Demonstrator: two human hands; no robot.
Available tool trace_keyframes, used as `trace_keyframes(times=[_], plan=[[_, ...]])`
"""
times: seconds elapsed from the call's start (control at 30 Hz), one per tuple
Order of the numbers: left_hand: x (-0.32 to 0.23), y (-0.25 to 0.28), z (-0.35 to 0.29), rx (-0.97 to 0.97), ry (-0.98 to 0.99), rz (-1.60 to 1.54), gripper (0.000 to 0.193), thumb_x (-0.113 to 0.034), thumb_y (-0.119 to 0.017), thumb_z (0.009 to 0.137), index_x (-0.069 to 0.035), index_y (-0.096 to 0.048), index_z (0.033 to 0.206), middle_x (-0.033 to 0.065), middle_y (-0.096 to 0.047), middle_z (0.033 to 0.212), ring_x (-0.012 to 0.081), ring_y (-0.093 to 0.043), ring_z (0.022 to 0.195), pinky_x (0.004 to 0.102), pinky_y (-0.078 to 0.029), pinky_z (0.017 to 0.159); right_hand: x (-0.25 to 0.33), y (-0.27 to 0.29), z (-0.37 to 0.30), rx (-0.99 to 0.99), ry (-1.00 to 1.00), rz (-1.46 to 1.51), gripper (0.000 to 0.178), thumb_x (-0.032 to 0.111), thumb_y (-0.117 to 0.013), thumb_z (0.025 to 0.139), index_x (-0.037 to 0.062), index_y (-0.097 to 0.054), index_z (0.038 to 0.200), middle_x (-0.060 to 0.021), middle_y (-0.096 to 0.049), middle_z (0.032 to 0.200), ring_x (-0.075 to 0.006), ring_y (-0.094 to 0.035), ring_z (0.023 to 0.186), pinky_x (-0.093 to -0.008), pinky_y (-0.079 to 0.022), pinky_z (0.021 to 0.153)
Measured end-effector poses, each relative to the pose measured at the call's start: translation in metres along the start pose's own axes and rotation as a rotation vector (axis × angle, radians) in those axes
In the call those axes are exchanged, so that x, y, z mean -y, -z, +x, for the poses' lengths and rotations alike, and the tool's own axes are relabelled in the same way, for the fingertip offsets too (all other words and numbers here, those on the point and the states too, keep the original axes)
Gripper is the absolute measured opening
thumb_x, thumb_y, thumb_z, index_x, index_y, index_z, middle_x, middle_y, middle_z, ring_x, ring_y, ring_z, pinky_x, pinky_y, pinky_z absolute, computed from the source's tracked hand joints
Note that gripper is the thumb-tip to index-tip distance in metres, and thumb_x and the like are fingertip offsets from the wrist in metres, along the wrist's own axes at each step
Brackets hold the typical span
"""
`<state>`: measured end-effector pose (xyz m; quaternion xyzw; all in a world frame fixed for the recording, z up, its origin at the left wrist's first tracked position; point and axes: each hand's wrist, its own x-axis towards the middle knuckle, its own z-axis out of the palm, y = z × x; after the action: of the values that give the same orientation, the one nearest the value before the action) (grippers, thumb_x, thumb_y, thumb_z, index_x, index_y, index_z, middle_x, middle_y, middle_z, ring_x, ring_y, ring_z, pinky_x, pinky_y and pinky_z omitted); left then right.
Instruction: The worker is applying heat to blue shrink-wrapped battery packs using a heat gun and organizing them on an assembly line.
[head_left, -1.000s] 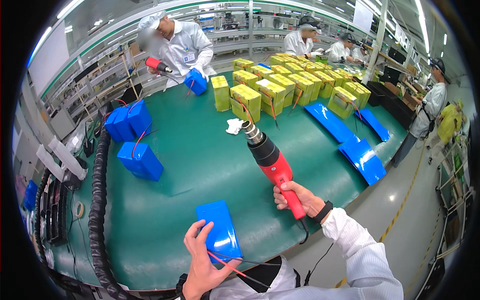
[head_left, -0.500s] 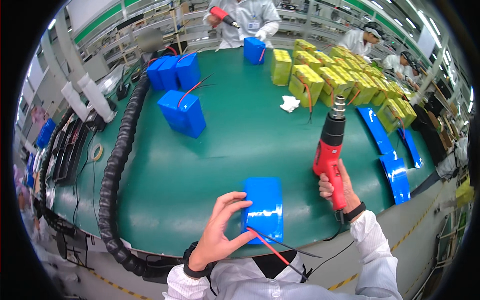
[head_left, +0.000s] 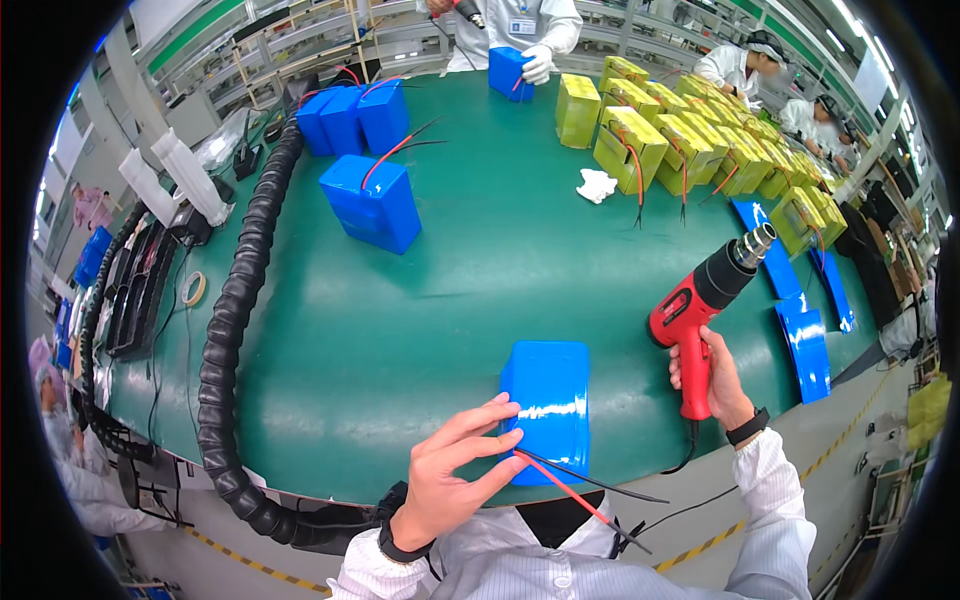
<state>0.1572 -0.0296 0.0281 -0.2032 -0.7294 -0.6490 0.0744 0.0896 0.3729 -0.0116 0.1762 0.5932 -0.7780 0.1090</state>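
Fingers (head_left: 676,372) round heat gun (head_left: 688,320), barrel (head_left: 724,277) forward-right

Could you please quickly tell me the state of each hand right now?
Left hand: open, touching the left side of the blue block.
Right hand: closed, holding the red-and-black heat gun.

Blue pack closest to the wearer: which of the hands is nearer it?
Left. The left hand touches the left side of the blue pack; the right hand is apart from it, out to its right, holding the red heat gun.
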Motion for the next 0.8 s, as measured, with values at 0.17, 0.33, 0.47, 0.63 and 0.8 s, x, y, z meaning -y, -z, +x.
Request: trace_keyframes(times=[0.17, 0.33, 0.47, 0.63, 0.8], plan=[[0.008, 0.007, 0.003, 0.049, -0.088, 0.075, 0.029, 0.005, -0.083, 0.079, 0.0, -0.079, 0.107, 0.0201, -0.068, 0.13, 0.0384, -0.061, 0.132, 0.0456, -0.054, 0.11, 0.002, -0.002, -0.006, -0.029, 0.022, -0.084, 0.063, 0.059, -0.05, 0.103, -0.0015, -0.064, 0.107, -0.0118, -0.067, 0.08, -0.0209, -0.069, 0.067, -0.0305, -0.058, 0.066], [0.013, 0.013, 0.011, 0.113, -0.207, 0.126, 0.03, -0.002, -0.083, 0.08, -0.003, -0.079, 0.11, 0.021, -0.068, 0.132, 0.0422, -0.06, 0.133, 0.0492, -0.053, 0.108, -0.003, -0.005, -0.023, -0.327, 0.218, -0.225, 0.049, 0.048, -0.05, 0.108, 0.0011, -0.064, 0.116, -0.0069, -0.068, 0.102, -0.0168, -0.065, 0.097, -0.0329, -0.05, 0.09], [0.018, 0.02, 0.013, 0.163, -0.285, 0.165, 0.031, -0.011, -0.079, 0.087, -0.003, -0.077, 0.117, 0.0157, -0.068, 0.136, 0.0393, -0.062, 0.132, 0.0458, -0.054, 0.107, -0.005, -0.008, -0.053, -0.548, 0.786, -0.572, 0.026, 0.023, -0.054, 0.108, 0.0007, -0.06, 0.121, -0.0073, -0.059, 0.12, -0.0155, -0.053, 0.11, -0.0313, -0.042, 0.1], [0.025, 0.021, 0.016, 0.179, -0.3, 0.142, 0.051, -0.037, -0.051, 0.109, 0.007, -0.072, 0.122, 0.0246, -0.069, 0.131, 0.0437, -0.063, 0.129, 0.049, -0.051, 0.109, -0.007, -0.049, -0.098, -0.406, 0.944, -0.603, 0.021, 0.009, -0.051, 0.103, -0.0016, -0.057, 0.12, -0.0104, -0.056, 0.125, -0.018, -0.054, 0.11, -0.032, -0.042, 0.101], [0.03, 0.021, 0.019, 0.185, -0.407, 0.247, 0.045, -0.032, -0.053, 0.107, 0.006, -0.073, 0.119, 0.0249, -0.07, 0.128, 0.0436, -0.066, 0.123, 0.0483, -0.054, 0.105, -0.018, -0.077, -0.1, -0.029, 0.825, -0.497, 0.02, 0.006, -0.054, 0.102, -0.0032, -0.06, 0.118, -0.0125, -0.059, 0.117, -0.017, -0.058, 0.096, -0.0312, -0.049, 0.089]])
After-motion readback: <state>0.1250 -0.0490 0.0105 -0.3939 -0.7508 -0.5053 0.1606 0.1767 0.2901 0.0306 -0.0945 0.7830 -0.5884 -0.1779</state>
